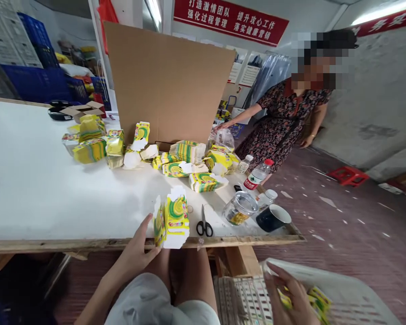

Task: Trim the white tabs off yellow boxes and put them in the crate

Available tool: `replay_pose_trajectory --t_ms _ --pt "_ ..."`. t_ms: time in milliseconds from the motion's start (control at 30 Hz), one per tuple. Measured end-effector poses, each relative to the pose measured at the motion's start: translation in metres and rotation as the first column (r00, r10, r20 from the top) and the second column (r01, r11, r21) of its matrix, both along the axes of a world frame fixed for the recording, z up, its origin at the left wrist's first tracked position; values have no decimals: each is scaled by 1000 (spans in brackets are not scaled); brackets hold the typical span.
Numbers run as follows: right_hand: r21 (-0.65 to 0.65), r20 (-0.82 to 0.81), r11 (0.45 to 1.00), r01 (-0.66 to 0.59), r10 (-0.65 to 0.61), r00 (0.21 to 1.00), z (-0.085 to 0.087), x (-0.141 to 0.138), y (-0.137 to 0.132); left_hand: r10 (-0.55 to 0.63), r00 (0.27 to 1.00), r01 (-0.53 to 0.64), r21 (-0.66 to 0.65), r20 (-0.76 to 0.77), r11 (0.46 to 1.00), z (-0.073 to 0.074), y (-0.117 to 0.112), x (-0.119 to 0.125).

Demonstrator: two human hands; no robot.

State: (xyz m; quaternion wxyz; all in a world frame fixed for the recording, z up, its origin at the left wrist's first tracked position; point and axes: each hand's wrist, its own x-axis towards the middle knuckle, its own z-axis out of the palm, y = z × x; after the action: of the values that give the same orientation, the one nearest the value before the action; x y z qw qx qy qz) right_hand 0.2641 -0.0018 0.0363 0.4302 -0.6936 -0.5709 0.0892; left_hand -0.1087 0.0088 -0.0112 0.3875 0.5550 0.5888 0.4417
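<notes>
My left hand (142,246) grips the left side of a yellow and green printed carton (176,214) at the table's front edge. The carton's white end flaps stick out at top and bottom. Just right of it lie black-handled scissors (204,227). My right hand (289,289) is low on the right, over a white plastic basket (355,289), with thumb and fingers apart. Small yellow boxes (320,302) lie in the basket beyond my fingers; a bit of yellow shows between thumb and fingers, and I see nothing clearly gripped.
Several yellow cartons (188,152) lie along a large upright cardboard sheet (165,81). At the table's right end stand a clear jar (240,210), a dark mug (273,218) and a red-capped bottle (258,175). Another person (287,108) stands behind that end, one hand near a plastic bag (225,138).
</notes>
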Motion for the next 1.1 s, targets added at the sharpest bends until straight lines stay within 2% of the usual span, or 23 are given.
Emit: replay_pose_trajectory --t_ms 100,233,367,467,500,567,633,700,767,800,867,900,933,1000,1100 --pt "2 -56 992 -124 124 991 8 -35 10 -18 987 27 54 -158 998 -10 6 3" --pt "8 -137 987 -162 161 977 11 -53 12 26 962 9 126 -273 992 -13 11 -1" --pt "-71 -250 975 -212 188 950 3 -59 9 195 936 -157 149 -294 976 -8 8 -14" --pt "-112 -403 952 -286 219 888 1 -79 8 345 889 -264 278 -302 924 6 2 -9" --pt "-108 -464 940 -323 240 853 3 -90 9 353 884 -241 349 -306 906 12 -1 -2" --pt "-70 -592 913 -403 287 753 7 -116 12 278 907 -103 474 -316 874 22 -5 18" --pt "-1 -722 889 -458 316 616 11 -138 18 151 934 70 579 -324 812 27 -9 41" --pt "58 -816 890 -453 303 492 12 -151 25 13 945 194 595 -326 780 26 -13 58" --pt "82 -860 910 -406 270 433 10 -152 29 -113 963 238 573 -245 784 23 -18 67" --pt "83 -870 922 -379 252 423 8 -149 31 -158 973 225 556 -166 800 21 -20 69" --pt "77 -884 936 -344 224 410 3 -142 30 -189 979 128 482 79 867 21 -22 69" --pt "76 -891 937 -342 218 397 1 -139 29 -175 957 66 415 230 907 23 -22 69" --pt "77 -898 933 -352 218 382 -1 -137 26 -151 910 13 336 387 942 26 -20 69" --pt "88 -910 912 -401 238 341 -4 -137 21 -90 748 -16 153 658 988 32 -16 70" --pt "113 -920 863 -493 278 275 -7 -141 15 14 505 75 -61 863 995 40 -9 74"
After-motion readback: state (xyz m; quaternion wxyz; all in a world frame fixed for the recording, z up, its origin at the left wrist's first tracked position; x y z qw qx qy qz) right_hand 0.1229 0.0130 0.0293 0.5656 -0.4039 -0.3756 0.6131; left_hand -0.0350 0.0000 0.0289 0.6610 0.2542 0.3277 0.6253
